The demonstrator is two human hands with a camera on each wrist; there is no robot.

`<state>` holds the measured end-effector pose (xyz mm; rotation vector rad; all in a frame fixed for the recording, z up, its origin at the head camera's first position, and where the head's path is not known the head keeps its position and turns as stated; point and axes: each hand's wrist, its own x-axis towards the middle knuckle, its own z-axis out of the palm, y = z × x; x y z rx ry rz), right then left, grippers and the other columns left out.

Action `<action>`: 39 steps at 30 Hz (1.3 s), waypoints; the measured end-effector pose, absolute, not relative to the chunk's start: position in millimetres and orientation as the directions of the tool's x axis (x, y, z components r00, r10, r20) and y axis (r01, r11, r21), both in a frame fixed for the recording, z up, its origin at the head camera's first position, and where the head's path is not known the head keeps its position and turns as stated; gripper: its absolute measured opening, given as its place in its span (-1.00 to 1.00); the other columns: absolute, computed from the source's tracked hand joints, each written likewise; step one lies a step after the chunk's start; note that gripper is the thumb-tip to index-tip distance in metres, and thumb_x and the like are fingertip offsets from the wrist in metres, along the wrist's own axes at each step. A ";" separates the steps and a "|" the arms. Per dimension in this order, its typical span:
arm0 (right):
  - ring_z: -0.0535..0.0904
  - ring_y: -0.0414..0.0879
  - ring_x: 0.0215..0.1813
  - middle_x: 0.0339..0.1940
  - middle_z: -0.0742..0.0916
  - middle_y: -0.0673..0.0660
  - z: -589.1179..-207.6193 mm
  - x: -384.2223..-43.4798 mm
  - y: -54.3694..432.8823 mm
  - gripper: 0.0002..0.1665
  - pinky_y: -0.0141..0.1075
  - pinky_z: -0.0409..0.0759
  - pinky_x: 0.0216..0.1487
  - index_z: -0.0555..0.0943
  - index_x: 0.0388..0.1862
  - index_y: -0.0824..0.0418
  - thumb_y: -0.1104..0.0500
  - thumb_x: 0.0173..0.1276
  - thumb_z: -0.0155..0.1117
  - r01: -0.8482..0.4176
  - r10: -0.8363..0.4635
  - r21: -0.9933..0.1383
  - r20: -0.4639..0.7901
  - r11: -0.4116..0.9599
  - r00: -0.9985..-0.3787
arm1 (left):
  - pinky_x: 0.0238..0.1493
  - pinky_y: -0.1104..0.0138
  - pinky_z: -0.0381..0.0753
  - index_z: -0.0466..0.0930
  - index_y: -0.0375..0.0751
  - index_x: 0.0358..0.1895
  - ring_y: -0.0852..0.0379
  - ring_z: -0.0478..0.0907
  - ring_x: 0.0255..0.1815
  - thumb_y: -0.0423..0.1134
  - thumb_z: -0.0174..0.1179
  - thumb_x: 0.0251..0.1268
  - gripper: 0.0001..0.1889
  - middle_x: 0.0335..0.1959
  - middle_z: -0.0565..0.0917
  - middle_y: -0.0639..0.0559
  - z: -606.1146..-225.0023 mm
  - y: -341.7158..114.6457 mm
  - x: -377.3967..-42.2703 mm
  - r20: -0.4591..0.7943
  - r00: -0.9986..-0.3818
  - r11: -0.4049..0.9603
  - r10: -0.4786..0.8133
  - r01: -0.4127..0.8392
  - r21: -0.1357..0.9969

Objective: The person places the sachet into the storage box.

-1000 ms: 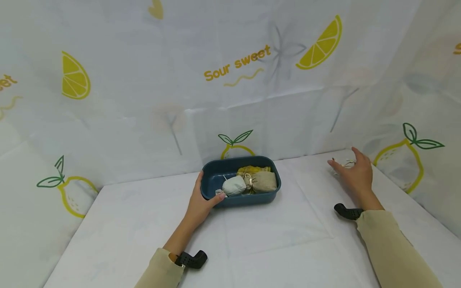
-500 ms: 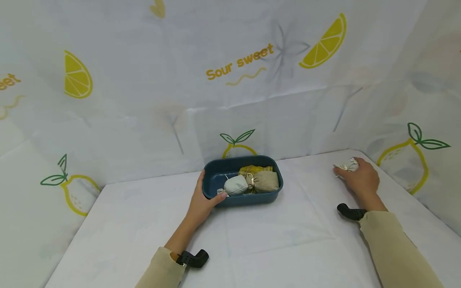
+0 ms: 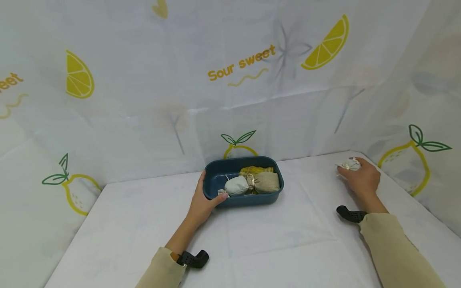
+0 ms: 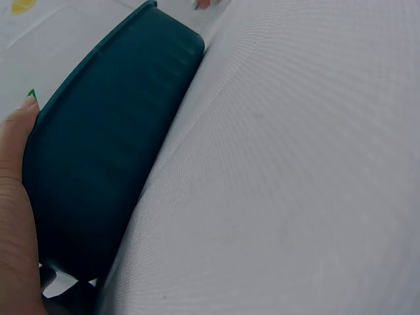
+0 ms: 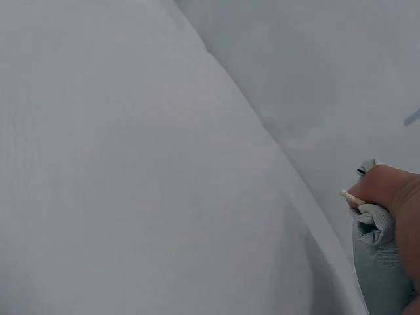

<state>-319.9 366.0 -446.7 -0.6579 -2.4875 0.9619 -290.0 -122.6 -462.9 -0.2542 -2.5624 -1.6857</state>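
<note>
A dark blue rectangular tub [image 3: 257, 199] stands near the back of the table. My left hand [image 3: 200, 202] grips its left end, thumb over the front rim and the fingers mostly hidden behind the side wall. Inside the tub lie a pale grey-blue drawstring pouch [image 3: 235, 186], a beige drawstring pouch [image 3: 267, 182] and a yellow patterned cloth pouch [image 3: 255, 170]. At the back right of the table my right hand [image 3: 364, 180] holds another pale drawstring pouch [image 3: 352, 163] between thumb and fingers. The right wrist view shows its gathered neck and cord at the thumb.
White cloth covers the table [image 3: 273, 244]. A white lemon-print curtain [image 3: 144, 120] hangs close behind the tub and along both sides. A black wrist mount [image 3: 194, 260] sits on the left wrist, another [image 3: 349, 214] on the right.
My right hand came down on the pale pouch at the back right and closed its fingers round it. The left hand and the tub kept their place.
</note>
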 end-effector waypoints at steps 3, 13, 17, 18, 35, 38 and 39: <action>0.48 0.20 0.04 0.19 0.61 0.43 -437.3 -323.0 356.4 -0.15 -0.24 0.31 -0.22 0.42 0.43 0.35 -0.06 0.28 0.40 0.239 0.527 -0.726 0.195 0.645 -0.827 | 0.57 -0.26 0.06 -0.15 0.10 0.67 -0.17 -0.02 0.69 0.18 0.46 0.09 0.18 0.69 0.01 -0.05 -462.8 -122.9 -289.1 0.147 -0.985 0.385 0.096 0.172 0.907; 0.53 0.24 -0.02 0.06 0.67 0.46 -398.7 -313.8 296.6 -0.29 -0.30 0.39 -0.33 0.56 0.31 0.29 0.01 0.24 0.48 -0.001 0.328 -0.674 0.361 0.739 -0.873 | 0.58 -0.25 0.04 -0.16 0.08 0.67 -0.16 -0.05 0.69 0.19 0.46 0.09 0.18 0.69 0.00 -0.04 -462.9 -121.5 -289.3 0.141 -0.984 0.384 0.105 0.171 0.908; 0.59 0.20 -0.08 -0.01 0.71 0.44 -390.8 -309.5 261.0 -0.33 -0.34 0.42 -0.32 0.61 0.25 0.30 0.06 0.19 0.54 -0.112 0.243 -0.665 0.416 0.738 -0.876 | 0.58 -0.26 0.04 -0.16 0.10 0.67 -0.16 -0.04 0.69 0.21 0.45 0.08 0.18 0.69 0.00 -0.03 -462.8 -122.6 -289.9 0.142 -0.985 0.385 0.099 0.170 0.907; 0.60 0.19 -0.09 -0.01 0.71 0.43 -389.5 -308.5 252.5 -0.34 -0.35 0.45 -0.32 0.61 0.24 0.30 0.07 0.19 0.55 -0.133 0.225 -0.671 0.419 0.729 -0.880 | 0.57 -0.26 0.04 -0.16 0.10 0.67 -0.16 -0.04 0.69 0.21 0.45 0.08 0.18 0.69 0.00 -0.03 -463.0 -122.8 -290.1 0.142 -0.985 0.386 0.099 0.169 0.907; 0.69 0.18 -0.12 0.03 0.73 0.34 -361.9 -315.4 155.6 -0.33 -0.09 0.70 -0.23 0.60 0.27 0.23 0.14 0.16 0.55 -0.346 -0.012 -0.695 0.437 0.630 -0.899 | 0.59 -0.23 0.03 -0.14 0.09 0.67 -0.16 -0.04 0.69 0.19 0.46 0.08 0.18 0.69 0.01 -0.05 -466.4 -120.5 -289.6 0.153 -0.984 0.373 0.089 0.175 0.911; 0.69 0.16 -0.14 0.02 0.74 0.33 -359.8 -319.9 140.7 -0.29 -0.08 0.70 -0.22 0.57 0.28 0.23 0.14 0.13 0.57 -0.349 -0.027 -0.697 0.428 0.626 -0.903 | 0.59 -0.23 0.03 -0.14 0.07 0.67 -0.16 -0.04 0.69 0.20 0.46 0.08 0.18 0.69 0.01 -0.06 -465.7 -120.8 -290.2 0.157 -0.983 0.371 0.092 0.181 0.911; 0.70 0.15 -0.15 0.00 0.74 0.33 -360.5 -321.5 135.7 -0.28 -0.09 0.69 -0.22 0.56 0.27 0.24 0.14 0.12 0.57 -0.351 -0.031 -0.695 0.427 0.627 -0.904 | 0.59 -0.22 0.03 -0.14 0.07 0.67 -0.16 -0.04 0.69 0.19 0.47 0.07 0.18 0.69 0.01 -0.06 -465.7 -120.8 -290.3 0.158 -0.983 0.370 0.091 0.181 0.911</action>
